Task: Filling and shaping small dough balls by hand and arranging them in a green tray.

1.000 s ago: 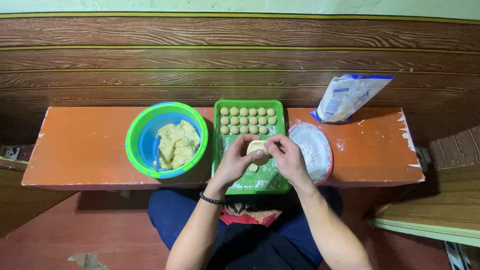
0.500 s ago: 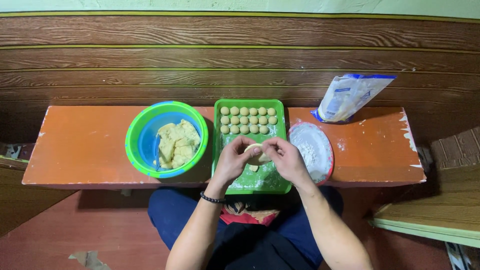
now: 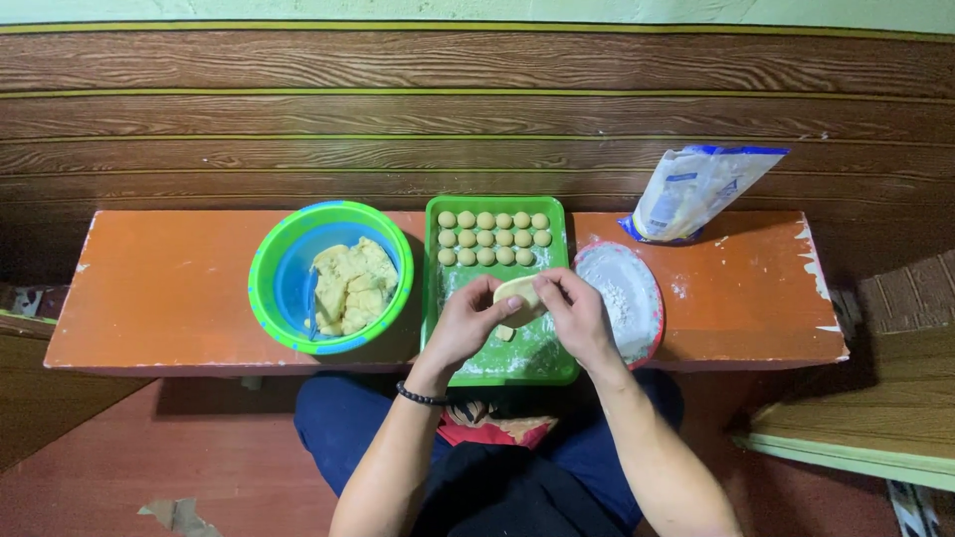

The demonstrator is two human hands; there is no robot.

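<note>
Two hands, the left hand [image 3: 466, 323] and right hand [image 3: 577, 316], close their fingers on a flattened dough piece [image 3: 517, 295] above the green tray [image 3: 549, 366] on the orange surface [image 3: 169, 298], apparently mid-shaping, calling next for gentle, even pressing.

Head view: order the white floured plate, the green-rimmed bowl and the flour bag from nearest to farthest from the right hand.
1. Floured plate: just right of the right hand, beside the green tray.
2. Green-rimmed bowl: to the left, beyond the left hand.
3. Flour bag: far right, against the wooden wall.
</note>
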